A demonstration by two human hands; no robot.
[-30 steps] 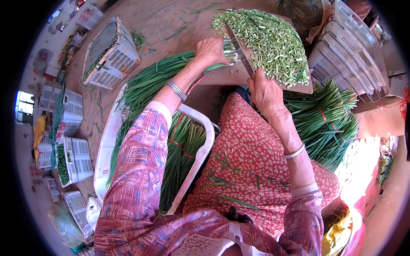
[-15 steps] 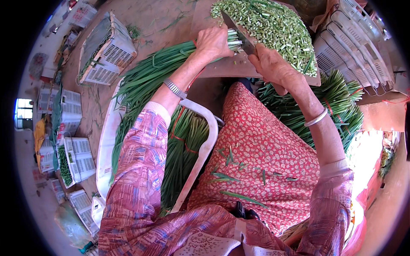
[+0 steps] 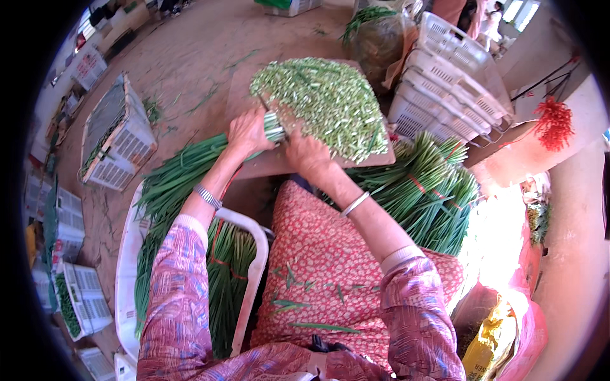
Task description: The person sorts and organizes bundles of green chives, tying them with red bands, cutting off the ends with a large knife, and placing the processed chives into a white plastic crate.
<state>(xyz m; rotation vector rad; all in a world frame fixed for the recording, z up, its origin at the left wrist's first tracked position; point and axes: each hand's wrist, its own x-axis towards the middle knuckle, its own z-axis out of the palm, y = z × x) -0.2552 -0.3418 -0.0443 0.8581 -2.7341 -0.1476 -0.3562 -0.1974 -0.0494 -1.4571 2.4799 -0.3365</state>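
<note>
My left hand (image 3: 250,132) is closed round a bunch of long green chives (image 3: 181,170), near its pale cut ends, at the edge of a cutting board (image 3: 240,95). The leaves trail down to the left. Just right of it, my right hand (image 3: 307,151) grips a knife (image 3: 263,101); its handle is hidden and only part of the blade shows beside the stem ends. A heap of chopped green and white stems (image 3: 324,101) covers most of the board beyond my hands.
A white crate (image 3: 254,279) with tied chives stands at my left. More tied bunches (image 3: 416,190) lie at the right, below stacked white crates (image 3: 438,82). A red patterned cloth (image 3: 324,254) covers my lap. Another crate (image 3: 130,143) sits on the floor, far left.
The view has swung to the right, so things sit further left in it. My right hand and the knife have come closer to my left hand and the stem ends.
</note>
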